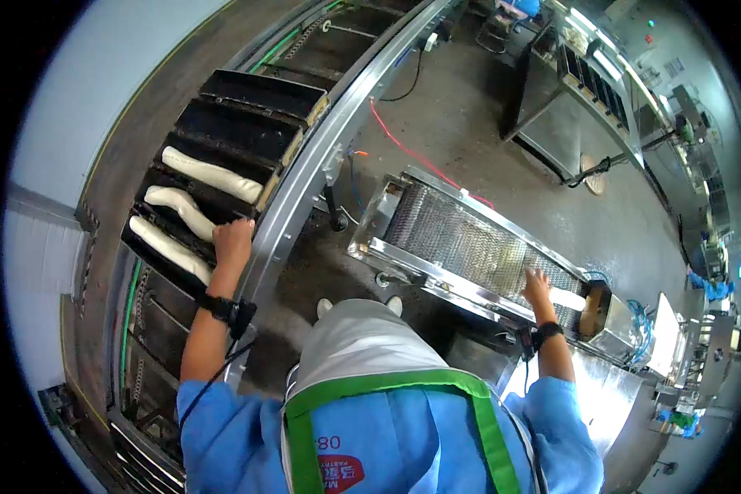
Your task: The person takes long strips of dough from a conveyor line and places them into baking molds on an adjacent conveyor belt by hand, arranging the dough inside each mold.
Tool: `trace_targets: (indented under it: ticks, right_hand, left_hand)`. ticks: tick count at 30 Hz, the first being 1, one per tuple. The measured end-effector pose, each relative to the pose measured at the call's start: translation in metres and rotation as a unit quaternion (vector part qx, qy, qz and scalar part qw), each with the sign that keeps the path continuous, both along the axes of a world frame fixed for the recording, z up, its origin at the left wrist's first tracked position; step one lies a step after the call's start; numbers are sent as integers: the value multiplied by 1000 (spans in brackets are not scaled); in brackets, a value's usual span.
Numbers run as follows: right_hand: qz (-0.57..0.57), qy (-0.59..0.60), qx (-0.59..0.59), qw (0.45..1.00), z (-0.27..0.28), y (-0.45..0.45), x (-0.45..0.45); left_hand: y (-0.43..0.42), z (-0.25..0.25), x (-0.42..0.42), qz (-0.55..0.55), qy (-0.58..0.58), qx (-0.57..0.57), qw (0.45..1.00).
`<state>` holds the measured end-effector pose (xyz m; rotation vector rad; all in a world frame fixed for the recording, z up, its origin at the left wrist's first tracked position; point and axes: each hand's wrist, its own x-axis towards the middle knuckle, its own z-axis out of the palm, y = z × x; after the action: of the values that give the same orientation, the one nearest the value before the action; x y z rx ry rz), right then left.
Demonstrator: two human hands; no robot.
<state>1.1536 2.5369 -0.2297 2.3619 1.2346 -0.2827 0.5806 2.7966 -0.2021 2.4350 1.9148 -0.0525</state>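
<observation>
Left fingers (pixel 237 228) by dough (pixel 187 209) at tray edge (pixel 292 149), grip unclear; right fingers (pixel 536 278) spread over bare belt (pixel 453 226).

Four dough strips (pixel 212 175), two hands (pixel 234 242), two wristbands (pixel 548 332), one mesh belt (pixel 461 228)

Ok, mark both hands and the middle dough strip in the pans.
Left hand (pixel 234 240): head view, back of hand.
Right hand (pixel 538 287): head view, back of hand.
Middle dough strip (pixel 186 210): head view, midsection.
</observation>
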Motion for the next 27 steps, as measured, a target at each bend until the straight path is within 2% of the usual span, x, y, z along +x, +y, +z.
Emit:
trace_targets:
  ticks: [3, 6, 8, 9, 10, 11, 13, 15, 17, 19, 23, 27]
  right_hand:
    - [28, -27, 43, 998, -17, -33, 18]
    - [56, -40, 50, 996, -5, -14, 7]
    - [83, -14, 56, 995, -13, -6, 17]
    - [120, -3, 134, 984, -27, -1, 38]
    - [74, 58, 172, 981, -13, 11, 46]
    - [28, 118, 205, 971, 18, 31, 44]
    - [86, 139, 325, 931, 91, 49, 32]
    - [88, 169, 389, 902, 164, 68, 19]
    - [11, 377, 498, 781, 232, 87, -9]
    - [39, 415, 518, 747, 275, 111, -26]
    - [100, 510, 558, 647, 321, 182, -86]
    - [118, 633, 523, 559, 298, 285, -182]
  left_hand:
    - [20, 1, 23, 6, -3, 52, 999]
    - [34, 4, 42, 30, 6, 108, 994]
    - [30, 6, 52, 54, 7, 115, 992]
    - [28, 4, 55, 63, -33, 172, 983]
    - [28, 3, 56, 71, -72, 230, 968]
    - [32, 1, 57, 78, -73, 232, 967]
    - [30, 2, 60, 91, -98, 234, 963]
    - [31, 2, 60, 101, -100, 239, 961]
    - [29, 3, 60, 98, -118, 235, 960]
    - [31, 4, 61, 95, -121, 233, 960]
    - [31, 5, 58, 93, -148, 217, 960]
    - [30, 1, 54, 90, -183, 216, 955]
